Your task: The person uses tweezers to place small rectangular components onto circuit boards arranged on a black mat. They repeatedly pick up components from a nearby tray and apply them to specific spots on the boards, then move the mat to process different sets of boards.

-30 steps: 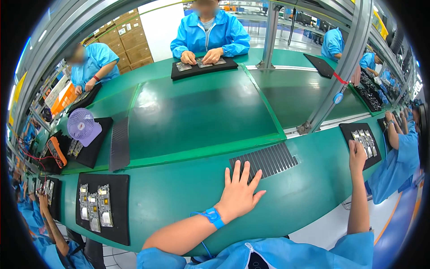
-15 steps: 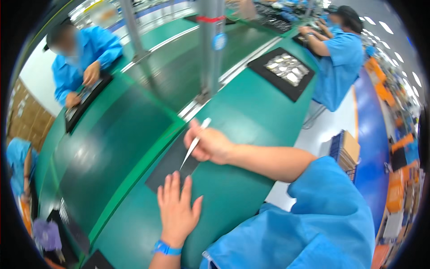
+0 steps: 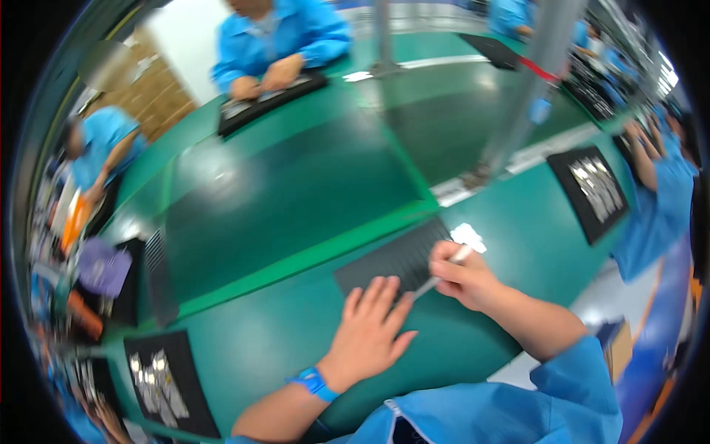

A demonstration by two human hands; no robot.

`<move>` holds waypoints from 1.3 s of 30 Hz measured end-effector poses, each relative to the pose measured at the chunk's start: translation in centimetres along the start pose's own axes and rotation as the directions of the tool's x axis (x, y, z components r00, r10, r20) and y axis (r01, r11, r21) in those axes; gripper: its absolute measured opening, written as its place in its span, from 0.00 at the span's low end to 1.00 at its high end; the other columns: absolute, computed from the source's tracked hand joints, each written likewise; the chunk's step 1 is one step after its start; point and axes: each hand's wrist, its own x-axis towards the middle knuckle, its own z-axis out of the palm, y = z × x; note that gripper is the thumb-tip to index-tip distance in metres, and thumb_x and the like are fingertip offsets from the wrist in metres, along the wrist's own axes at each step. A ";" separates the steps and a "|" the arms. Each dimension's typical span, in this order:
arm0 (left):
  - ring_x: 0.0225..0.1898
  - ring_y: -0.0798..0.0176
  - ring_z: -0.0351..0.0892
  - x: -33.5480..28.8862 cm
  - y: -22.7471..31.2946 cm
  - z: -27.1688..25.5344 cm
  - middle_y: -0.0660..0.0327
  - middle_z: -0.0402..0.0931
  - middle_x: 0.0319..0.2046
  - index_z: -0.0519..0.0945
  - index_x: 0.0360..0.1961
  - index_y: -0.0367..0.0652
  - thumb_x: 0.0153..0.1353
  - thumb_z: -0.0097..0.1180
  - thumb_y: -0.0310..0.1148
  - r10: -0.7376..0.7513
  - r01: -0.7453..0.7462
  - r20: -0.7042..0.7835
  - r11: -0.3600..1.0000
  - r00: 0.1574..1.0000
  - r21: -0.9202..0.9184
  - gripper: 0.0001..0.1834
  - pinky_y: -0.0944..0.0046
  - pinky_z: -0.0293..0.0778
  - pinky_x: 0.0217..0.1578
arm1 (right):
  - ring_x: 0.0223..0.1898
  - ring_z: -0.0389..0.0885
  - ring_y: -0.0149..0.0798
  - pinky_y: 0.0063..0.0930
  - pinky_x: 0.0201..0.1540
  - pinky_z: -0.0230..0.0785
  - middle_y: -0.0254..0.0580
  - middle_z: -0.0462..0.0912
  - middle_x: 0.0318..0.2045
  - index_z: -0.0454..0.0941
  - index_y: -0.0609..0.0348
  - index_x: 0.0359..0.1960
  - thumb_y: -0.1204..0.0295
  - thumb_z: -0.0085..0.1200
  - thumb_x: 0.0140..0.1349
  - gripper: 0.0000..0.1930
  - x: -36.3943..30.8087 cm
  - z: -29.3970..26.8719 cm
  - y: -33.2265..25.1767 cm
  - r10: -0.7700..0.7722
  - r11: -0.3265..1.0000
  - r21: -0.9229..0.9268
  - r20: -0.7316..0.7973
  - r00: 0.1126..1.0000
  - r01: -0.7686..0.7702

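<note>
A thin dark grey sheet (image 3: 388, 259) lies on the green table in front of me, with faint parallel lines across it. My left hand (image 3: 367, 337) rests flat at its near edge, palm down, fingers stretched out and a blue band on the wrist. Gripped in my right hand (image 3: 466, 280) is a slim white pointed tool (image 3: 427, 287). Its tip points down and left, close to my left index finger; whether it touches the sheet I cannot tell. A bright white patch (image 3: 468, 237) shows just beyond my right hand, too blurred to identify.
Black trays with shiny pieces lie at the right (image 3: 592, 194) and lower left (image 3: 166, 381). A clear panel with a green edge (image 3: 310, 263) stands beyond the sheet. A grey post (image 3: 529, 96) rises at the far right. Other people in blue work across and beside me.
The view has swung left, so the surroundings appear further right and the lower-left tray shows. My left hand still lies by the sheet; my right hand still grips the tool, its tip now nearer my left fingers.
</note>
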 end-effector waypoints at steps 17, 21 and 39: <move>0.65 0.43 0.53 -1.1 -0.1 1.6 0.44 0.55 0.63 0.67 0.58 0.39 0.57 0.54 0.44 -0.018 0.000 -0.143 0.992 0.990 -0.128 0.30 0.41 0.51 0.60 | 0.11 0.59 0.22 0.17 0.13 0.47 0.29 0.66 0.15 0.65 0.55 0.28 0.72 0.57 0.57 0.11 -0.4 0.0 -0.3 -0.034 0.998 0.053 -0.023 0.999 0.035; 0.66 0.43 0.51 -1.3 -0.4 2.4 0.43 0.55 0.63 0.67 0.58 0.38 0.56 0.55 0.44 -0.005 -0.021 -0.168 0.988 0.986 -0.156 0.32 0.41 0.51 0.61 | 0.10 0.58 0.22 0.16 0.11 0.46 0.29 0.65 0.15 0.63 0.56 0.30 0.72 0.55 0.58 0.11 -0.5 0.1 -0.2 -0.106 0.993 0.045 -0.021 0.994 0.107; 0.65 0.44 0.52 -1.3 -0.5 3.4 0.43 0.57 0.61 0.69 0.56 0.37 0.52 0.58 0.47 0.002 -0.040 -0.264 0.990 0.964 -0.138 0.33 0.41 0.50 0.62 | 0.11 0.57 0.19 0.13 0.12 0.49 0.29 0.66 0.20 0.62 0.57 0.34 0.74 0.51 0.61 0.09 0.6 -2.2 0.7 -0.096 0.995 0.021 0.029 0.995 0.096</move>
